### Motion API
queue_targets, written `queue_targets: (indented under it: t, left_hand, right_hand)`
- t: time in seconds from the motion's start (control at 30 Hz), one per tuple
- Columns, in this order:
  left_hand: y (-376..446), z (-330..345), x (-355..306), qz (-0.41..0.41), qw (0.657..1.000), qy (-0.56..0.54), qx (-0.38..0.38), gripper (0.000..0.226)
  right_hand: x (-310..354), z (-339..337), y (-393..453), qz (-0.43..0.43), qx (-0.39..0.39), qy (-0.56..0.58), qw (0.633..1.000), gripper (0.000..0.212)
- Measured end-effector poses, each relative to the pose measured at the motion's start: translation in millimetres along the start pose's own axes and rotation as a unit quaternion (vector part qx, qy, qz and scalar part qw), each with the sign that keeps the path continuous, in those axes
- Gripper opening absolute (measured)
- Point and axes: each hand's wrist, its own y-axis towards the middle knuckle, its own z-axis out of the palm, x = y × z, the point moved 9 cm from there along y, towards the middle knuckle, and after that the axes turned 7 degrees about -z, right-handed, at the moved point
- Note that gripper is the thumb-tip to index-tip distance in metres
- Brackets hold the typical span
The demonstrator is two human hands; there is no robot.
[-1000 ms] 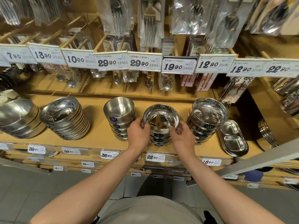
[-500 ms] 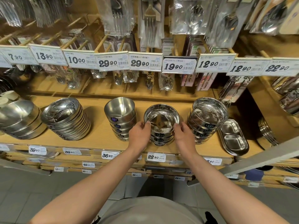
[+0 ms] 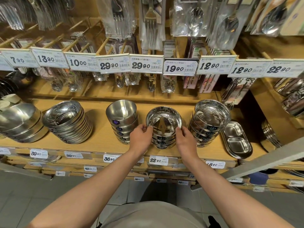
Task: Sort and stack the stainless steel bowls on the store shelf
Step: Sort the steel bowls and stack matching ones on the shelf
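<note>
Five stacks of shiny round stainless steel bowls stand along the wooden store shelf (image 3: 102, 134). The left hand (image 3: 141, 137) and right hand (image 3: 185, 140) clasp opposite sides of the fourth stack's (image 3: 162, 139) top bowl (image 3: 164, 121). One two-compartment steel tray (image 3: 236, 139) lies just right of the fifth stack.

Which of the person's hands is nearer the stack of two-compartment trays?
Right. The right hand grips the middle bowl stack, with one bowl stack between it and the trays; the left hand is farther left.
</note>
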Motion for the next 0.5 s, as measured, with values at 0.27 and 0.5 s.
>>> queue_targets:
  t: [0.27,0.5]
  left_hand:
    - [-16,-7,4,-0.021,0.999,-0.030,0.034,0.030]
    - [-46,-11,10,-0.006,1.000,-0.020,0.012,0.021]
  right_hand:
    - [3,-11,-8,0.010,0.025,0.007,1.000,0.057]
    - [-27,-66,-38,0.013,-0.002,0.012,1.000,0.018]
